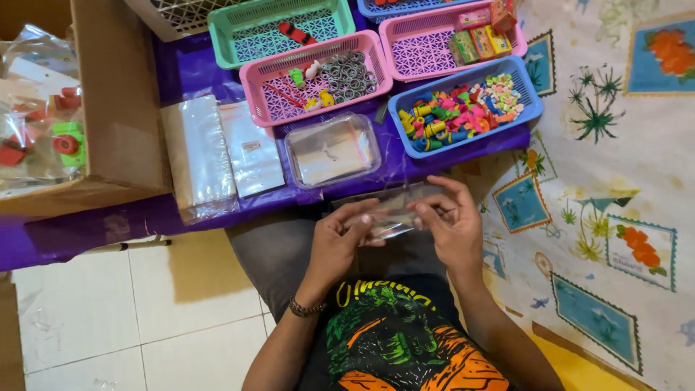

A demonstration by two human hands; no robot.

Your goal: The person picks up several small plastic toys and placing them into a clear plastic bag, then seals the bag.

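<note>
From my remote seat I start at the far left, where a cardboard box [119, 108] sits on the purple cloth [87, 224], with plastic-wrapped red and green toys [51, 130] lying in it. Just right of the box I see a stack of clear bags [197, 156], then a flatter packet of bags [251, 148] touching its side, and beyond that a clear lidded tub [332, 150]. Behind these stand a green basket [282, 29] and a pink basket [316, 78] holding metal rings [350, 74] and a few small bits. Nearer me, low in the view, my left hand [340, 242] has thumb and forefinger pinched narrowly on the left edge of a small clear bag [391, 216], wrist wearing a dark bracelet [305, 308]. The bag hangs between both hands over my lap, just below the cloth's front edge and apart from the baskets; I think it is empty, though the glare makes that hard to judge. My right hand [452, 228] grips the bag's right edge, thumb and first fingers closed on it, the other fingers loosely curled. Further right and up, a blue basket [463, 105] is heaped with small colourful pieces, a second pink basket [449, 40] behind it holds little boxes, and a patterned floral sheet [608, 181] covers the right side.
</note>
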